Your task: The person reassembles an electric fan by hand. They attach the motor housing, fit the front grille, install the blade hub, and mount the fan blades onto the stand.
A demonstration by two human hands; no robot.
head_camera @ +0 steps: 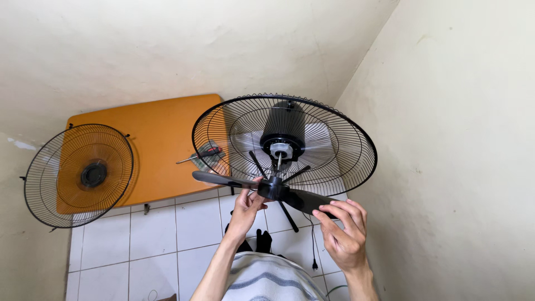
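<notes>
I have both hands on one black blade set (276, 189), held just in front of the rear guard (223, 120), close to the motor's shaft (278, 161) but not on it as far as I can tell. My left hand (245, 207) is curled up under the hub, thumb and fingertips closed on it. My right hand (345, 234) is half open, fingers bent, with the fingertips pinching the edge of the right-hand blade.

No packages or signs show. The one label-like thing is a pale round piece at the motor (284, 125) centre, white-grey against the black housing; I cannot tell whether it carries any print.

Counting: two wire guards, both black and round. The rear one sits on the motor in front of me; the front guard (78, 175) leans at the left, overlapping the edge of the orange table (156, 150), well apart from my hands. One table. One screwdriver (200, 154) with a red-and-black handle lies on it, seen partly through the rear guard's wires. One black cord with a plug (315, 266) lies on the white tile floor (139, 245) between my arms. I can see two blades plainly; any others I cannot make out.
</notes>
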